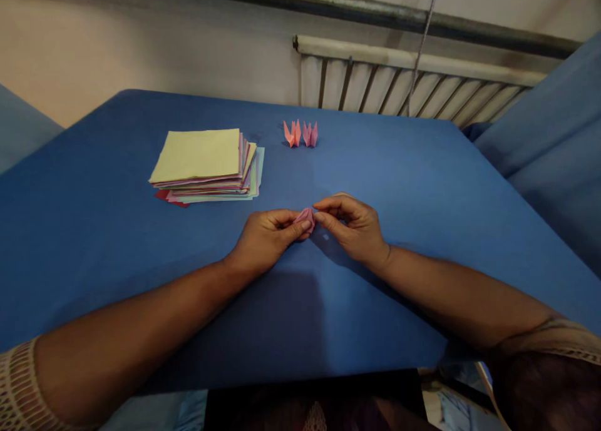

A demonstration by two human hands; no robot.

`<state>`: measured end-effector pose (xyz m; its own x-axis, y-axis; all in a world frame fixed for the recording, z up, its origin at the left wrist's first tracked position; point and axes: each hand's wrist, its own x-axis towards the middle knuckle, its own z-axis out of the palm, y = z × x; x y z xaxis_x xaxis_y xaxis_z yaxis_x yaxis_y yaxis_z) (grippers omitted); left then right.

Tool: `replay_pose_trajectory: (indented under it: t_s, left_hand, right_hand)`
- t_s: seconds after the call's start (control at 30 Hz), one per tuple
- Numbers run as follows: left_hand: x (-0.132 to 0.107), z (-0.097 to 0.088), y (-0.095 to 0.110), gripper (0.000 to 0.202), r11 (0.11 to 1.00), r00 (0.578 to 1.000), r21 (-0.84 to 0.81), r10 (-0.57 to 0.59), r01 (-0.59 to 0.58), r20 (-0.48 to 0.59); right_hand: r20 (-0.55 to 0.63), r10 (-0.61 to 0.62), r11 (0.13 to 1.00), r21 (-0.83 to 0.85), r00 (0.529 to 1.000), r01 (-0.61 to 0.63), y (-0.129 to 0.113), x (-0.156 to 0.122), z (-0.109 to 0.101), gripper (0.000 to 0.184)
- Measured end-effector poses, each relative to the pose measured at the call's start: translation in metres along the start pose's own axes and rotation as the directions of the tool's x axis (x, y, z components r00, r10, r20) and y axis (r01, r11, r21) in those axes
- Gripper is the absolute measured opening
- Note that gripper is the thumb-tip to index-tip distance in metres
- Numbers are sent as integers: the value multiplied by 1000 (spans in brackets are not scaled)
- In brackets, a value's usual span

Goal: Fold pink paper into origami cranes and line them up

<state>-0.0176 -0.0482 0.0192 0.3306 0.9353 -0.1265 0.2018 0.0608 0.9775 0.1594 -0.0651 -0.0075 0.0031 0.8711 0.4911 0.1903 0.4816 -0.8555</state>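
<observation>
Above the middle of the table, my left hand pinches a small folded pink paper between thumb and fingers. My right hand comes in from the other side, its thumb and index fingertips drawn together at the paper's right edge. The fingers partly hide the paper, so its full shape does not show. Farther back stand two small folded paper pieces with upright points, one salmon-orange and one pink.
A thick stack of coloured paper sheets, yellow on top, lies at the back left of the blue-covered table. Behind the table are a radiator and a wall pipe. Blue fabric hangs on the right.
</observation>
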Motion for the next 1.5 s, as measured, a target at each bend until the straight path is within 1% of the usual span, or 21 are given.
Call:
replay_pose_trajectory:
  t_s: [0.13,0.23,0.3,0.37,0.43,0.53,0.6,0.67,0.8,1.0,1.07,1.1,1.2,1.27,1.3,1.4,1.5]
  left_hand:
    - [-1,0,-2,32,996,999,80,36,-36,14]
    - [-1,0,-3,35,997,999,71,28,-29,20]
    - [-1,1,-2,38,999,999,39,-2,1,40]
    - [-1,1,-1,40,999,997,-10,-45,46,63]
    - [0,1,-1,40,993,993,-75,-84,90,83]
    - [1,1,-2,41,977,988,-165,-116,132,104]
    - [2,2,-2,42,971,988,-194,-122,138,93]
    - [2,2,0,44,972,991,-194,-120,130,64]
    - [0,3,4,41,983,995,-150,-101,104,25]
    - [1,0,1,29,995,994,-53,-74,79,82]
    - [3,-1,0,26,998,996,-1,-56,56,76]
    - [3,-2,-1,26,999,996,27,-42,40,73]
    - [3,-2,-4,28,989,997,144,29,-40,72]
    - [2,-2,-5,30,955,992,273,99,-115,72]
    - [1,-3,-4,30,928,988,341,132,-151,76]
    - [0,-5,-2,27,843,970,481,217,-241,106]
    - [0,-7,-2,23,802,960,527,247,-281,134]
  right_hand:
    - [14,-62,998,-17,998,62,-4,-1,-2,2]
    - [36,-91,995,-37,995,92,-5,0,-3,5]
    - [28,-91,996,-10,995,91,-3,0,-4,7]
    - [10,-56,998,36,998,56,-1,1,-3,6]
    - [-9,5,997,81,1000,-5,0,1,-2,7]
    - [-24,120,984,138,992,-116,0,2,-1,16]
    - [-23,185,969,170,983,-178,-1,2,-1,22]
    - [-5,227,955,195,974,-222,-2,2,0,25]
    - [30,266,937,225,963,-266,-2,2,2,31]
    - [97,240,946,198,966,-255,2,0,4,30]
    - [88,215,960,166,973,-227,3,-1,2,25]
    - [70,183,972,138,981,-192,2,-1,1,22]
    - [24,3,1000,-17,1000,-3,0,-1,-2,16]
    - [45,-112,985,-124,993,117,-3,0,-5,8]
    - [65,-148,974,-161,987,157,-4,0,-6,6]
    - [106,-202,947,-231,974,222,-6,0,-9,8]
    - [148,-216,928,-276,965,250,-6,0,-11,8]
